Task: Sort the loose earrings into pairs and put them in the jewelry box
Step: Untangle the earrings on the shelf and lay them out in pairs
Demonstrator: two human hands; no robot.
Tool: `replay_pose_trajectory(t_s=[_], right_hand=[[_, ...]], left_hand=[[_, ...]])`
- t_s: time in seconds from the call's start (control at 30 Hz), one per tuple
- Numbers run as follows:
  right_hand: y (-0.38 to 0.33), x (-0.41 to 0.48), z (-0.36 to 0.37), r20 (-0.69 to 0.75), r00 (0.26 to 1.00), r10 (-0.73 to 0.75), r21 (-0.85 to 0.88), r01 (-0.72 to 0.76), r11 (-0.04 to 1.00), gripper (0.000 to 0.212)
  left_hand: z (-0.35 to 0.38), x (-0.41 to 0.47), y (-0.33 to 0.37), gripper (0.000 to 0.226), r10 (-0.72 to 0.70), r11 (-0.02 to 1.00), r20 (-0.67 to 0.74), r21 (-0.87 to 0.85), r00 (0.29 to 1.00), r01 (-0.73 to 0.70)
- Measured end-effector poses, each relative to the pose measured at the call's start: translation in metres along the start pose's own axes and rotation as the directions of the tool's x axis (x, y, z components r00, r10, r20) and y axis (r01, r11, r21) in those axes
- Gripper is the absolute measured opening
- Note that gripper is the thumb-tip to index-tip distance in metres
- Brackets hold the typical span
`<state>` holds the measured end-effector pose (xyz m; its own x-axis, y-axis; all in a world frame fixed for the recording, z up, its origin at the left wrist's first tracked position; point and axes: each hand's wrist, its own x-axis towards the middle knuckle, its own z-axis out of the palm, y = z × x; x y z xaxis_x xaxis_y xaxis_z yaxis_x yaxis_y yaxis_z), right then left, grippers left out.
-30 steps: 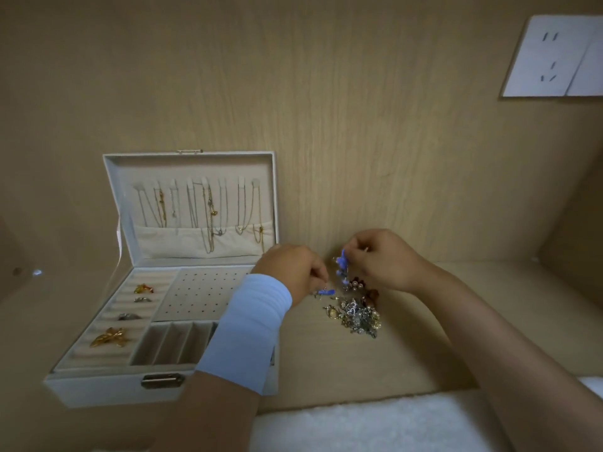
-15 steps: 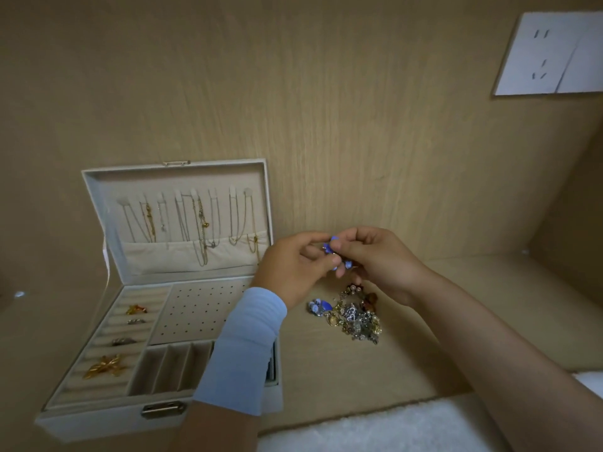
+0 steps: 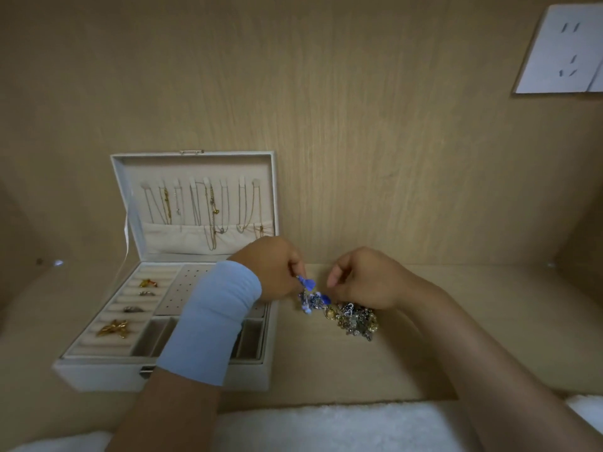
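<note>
Left hand (image 3: 277,272) grip pinched a blue earring (image 3: 308,283); right hand (image 3: 365,282) grip indeterminate. Earring pile (image 3: 355,318), 3 o'clock of jewelry box (image 3: 98,373), apparently unsorted; none visibly boxed.

Place: home, a nook with wood panels (image 3: 326,93)
Signs: socket (image 3: 561,47) at 2 o'clock; white fleece (image 3: 326,425) at 6; jewelry box (image 3: 98,373) at 8

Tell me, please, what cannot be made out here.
Head view, the earring pile: pieces too small and tangled to pair; the right hand covers its far edge.
Head view, the jewelry box: the sleeve hides some front compartments.
Head view, the wall socket: cut off by the right edge.
</note>
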<state>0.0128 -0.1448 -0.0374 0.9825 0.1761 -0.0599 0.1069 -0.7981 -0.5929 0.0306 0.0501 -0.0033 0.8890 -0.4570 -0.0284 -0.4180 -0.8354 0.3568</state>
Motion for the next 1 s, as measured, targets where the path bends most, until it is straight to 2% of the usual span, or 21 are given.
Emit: replay_pose_trajectory(t_s=[0.1, 0.23, 0.4, 0.47, 0.53, 0.63, 0.7, 0.87, 1.0], right_hand=[[-0.002, -0.002, 0.007, 0.099, 0.994, -0.034, -0.113, 0.045, 0.993, 0.013], [0.002, 0.001, 0.005, 0.081, 0.995, -0.064, -0.202, 0.079, 0.976, 0.010], [0.010, -0.001, -0.008, 0.084, 0.996, -0.026, -0.287, 0.050, 0.957, 0.005], [0.013, -0.001, -0.013, 0.097, 0.995, -0.003, -0.290, 0.031, 0.956, 0.012], [0.016, 0.001, -0.017, 0.066, 0.998, 0.001, -0.241, 0.015, 0.971, 0.015], [0.019, 0.004, -0.018, -0.049, 0.997, -0.052, -0.195, 0.042, 0.980, 0.013], [0.019, 0.006, -0.015, -0.071, 0.994, -0.082, -0.189, 0.067, 0.980, 0.011], [0.021, 0.008, 0.001, 0.023, 0.991, -0.130, -0.202, 0.132, 0.971, 0.013], [0.024, 0.008, -0.004, 0.022, 0.999, -0.049, -0.235, 0.053, 0.971, 0.012]], left_hand=[[0.003, 0.000, 0.008, 0.004, 0.007, 0.995, 0.062, 0.096, 0.998, -0.013], [0.016, 0.003, 0.013, 0.019, 0.038, 0.937, 0.156, 0.339, 0.987, -0.089], [0.030, 0.008, 0.016, 0.028, -0.029, 0.832, 0.215, 0.546, 0.976, -0.095], [0.032, 0.010, 0.015, 0.025, -0.019, 0.835, 0.186, 0.543, 0.982, -0.086], [0.031, 0.011, 0.016, 0.022, -0.007, 0.881, 0.163, 0.468, 0.987, -0.071], [0.026, 0.010, 0.016, 0.040, -0.011, 0.965, 0.128, 0.263, 0.992, -0.023], [0.023, 0.011, 0.016, 0.045, -0.011, 0.991, 0.099, 0.133, 0.995, -0.002], [0.033, 0.010, 0.021, 0.051, 0.055, 0.973, 0.193, 0.211, 0.980, -0.096], [0.038, 0.017, 0.017, 0.045, 0.060, 0.971, 0.154, 0.222, 0.986, -0.094]])
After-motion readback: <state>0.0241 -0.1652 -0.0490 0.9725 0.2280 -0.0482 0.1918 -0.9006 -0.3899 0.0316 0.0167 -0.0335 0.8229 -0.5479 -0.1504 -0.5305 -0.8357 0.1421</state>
